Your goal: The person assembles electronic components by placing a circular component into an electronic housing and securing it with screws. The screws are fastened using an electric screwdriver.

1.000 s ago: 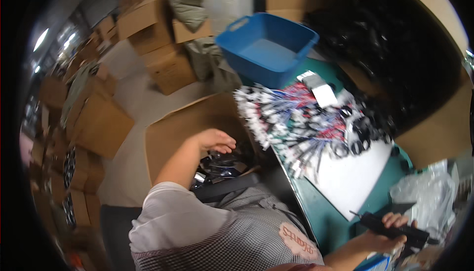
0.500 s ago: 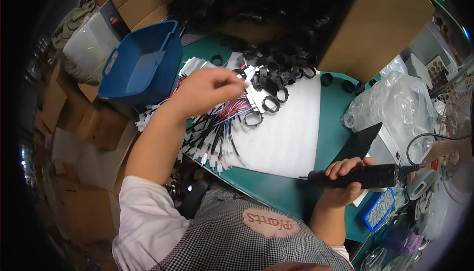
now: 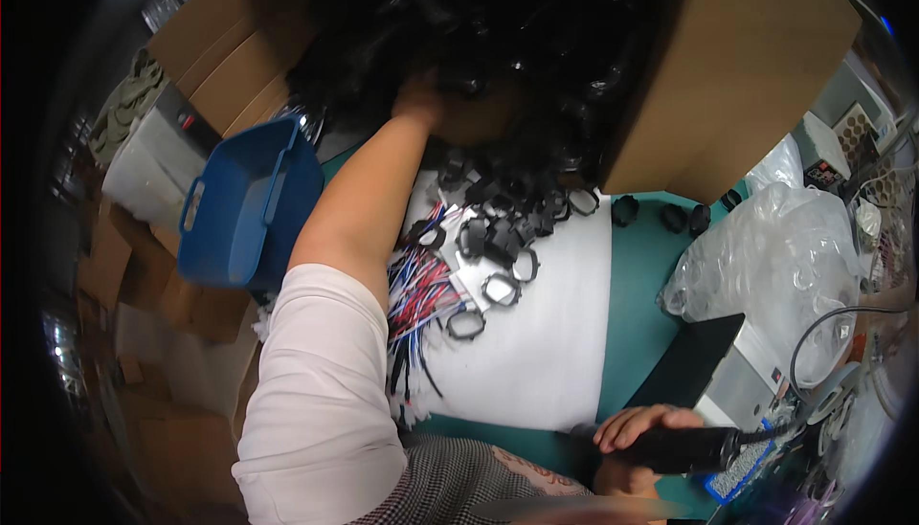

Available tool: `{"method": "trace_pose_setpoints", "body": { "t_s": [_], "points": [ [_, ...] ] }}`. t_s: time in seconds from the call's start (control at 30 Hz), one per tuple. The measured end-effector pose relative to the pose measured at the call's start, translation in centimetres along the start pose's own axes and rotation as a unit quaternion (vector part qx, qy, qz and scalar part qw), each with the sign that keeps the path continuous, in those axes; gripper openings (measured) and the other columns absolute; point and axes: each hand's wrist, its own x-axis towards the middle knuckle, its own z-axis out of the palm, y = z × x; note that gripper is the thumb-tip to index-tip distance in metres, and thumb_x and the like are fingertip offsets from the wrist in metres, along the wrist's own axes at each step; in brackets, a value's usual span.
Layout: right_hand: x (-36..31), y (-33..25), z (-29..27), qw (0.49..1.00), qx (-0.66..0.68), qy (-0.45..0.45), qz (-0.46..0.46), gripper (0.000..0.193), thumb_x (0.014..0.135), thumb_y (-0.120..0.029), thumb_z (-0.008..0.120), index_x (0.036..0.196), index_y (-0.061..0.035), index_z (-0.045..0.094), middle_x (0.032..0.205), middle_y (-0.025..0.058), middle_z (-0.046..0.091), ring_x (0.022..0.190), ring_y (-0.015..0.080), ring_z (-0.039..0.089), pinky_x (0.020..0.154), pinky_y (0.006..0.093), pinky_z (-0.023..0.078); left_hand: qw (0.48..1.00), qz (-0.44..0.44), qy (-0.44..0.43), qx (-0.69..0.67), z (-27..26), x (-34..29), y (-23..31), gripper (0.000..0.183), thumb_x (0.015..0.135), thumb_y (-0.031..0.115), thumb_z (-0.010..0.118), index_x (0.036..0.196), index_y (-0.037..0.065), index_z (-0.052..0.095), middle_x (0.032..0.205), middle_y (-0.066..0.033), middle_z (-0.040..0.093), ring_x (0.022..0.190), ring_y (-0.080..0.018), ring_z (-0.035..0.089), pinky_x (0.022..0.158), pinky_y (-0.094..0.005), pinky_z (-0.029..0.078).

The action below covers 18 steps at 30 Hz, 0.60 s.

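My left arm stretches far forward, and my left hand (image 3: 418, 104) is at the dark pile of black plastic parts (image 3: 469, 32) inside a cardboard box. Its fingers are blurred and lost in shadow. At the lower right, my right hand (image 3: 639, 434) is wrapped round a corded black electric screwdriver (image 3: 687, 450), which lies roughly level. Between my hands, black plastic rings (image 3: 500, 288) are heaped on a white foam sheet (image 3: 536, 362). Beside them is a bundle of red, blue, white and black wires (image 3: 419, 295), partly hidden by my left arm.
A blue plastic tub (image 3: 225, 238) stands left of my arm. The cardboard box's wall (image 3: 732, 75) rises at the back right. Clear plastic bags (image 3: 766, 276) and a blue-framed tray (image 3: 742, 477) lie on the right side of the green table (image 3: 637, 305). The screwdriver's cord runs rightward.
My left hand has moved from above the wires forward into the cardboard box. My right hand keeps hold of the screwdriver. The view has shifted, so the table appears lower.
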Motion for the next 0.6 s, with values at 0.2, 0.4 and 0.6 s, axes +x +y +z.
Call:
{"method": "trace_pose_setpoints", "body": {
  "t_s": [0.2, 0.4, 0.6],
  "points": [
    [2.0, -2.0, 4.8, 0.96, -0.009, 0.261, 0.1, 0.017, 0.091, -0.019, 0.044, 0.101, -0.0079, 0.053, 0.078, 0.0259, 0.062, 0.066, 0.0371, 0.06, 0.059, 0.0501, 0.048, 0.998, -0.019, -0.013, 0.054, 0.8, 2.1, 3.9, 0.059, 0.09, 0.029, 0.042, 0.146, 0.02, 0.027, 0.146, -0.0218, 0.03, 0.135, -0.0354, 0.032, 0.111, -0.0407, 0.029],
    [1.4, -2.1, 5.0, 0.966, -0.055, 0.222, 0.124, 0.02, 0.094, -0.022, 0.047, 0.109, -0.0082, 0.051, 0.077, 0.0213, 0.06, 0.066, 0.0341, 0.059, 0.064, 0.0497, 0.049, 0.997, 0.018, 0.006, 0.077, 0.5, 3.3, 1.7, 0.06, 0.086, 0.028, 0.052, 0.143, 0.026, 0.034, 0.143, -0.0177, 0.037, 0.131, -0.0321, 0.039, 0.109, -0.0403, 0.032],
    [0.2, -1.3, 4.3, 0.967, -0.149, 0.186, 0.088, 0.064, 0.076, -0.031, 0.078, 0.117, -0.0067, 0.034, 0.073, 0.0117, 0.056, 0.057, 0.0212, 0.059, 0.053, 0.0346, 0.054, 0.996, 0.049, -0.069, 0.025, -11.1, -1.7, 3.0, 0.049, 0.079, 0.025, 0.06, 0.127, 0.02, 0.056, 0.123, -0.0158, 0.058, 0.115, -0.0316, 0.055, 0.098, -0.0398, 0.043]
  ]
}}
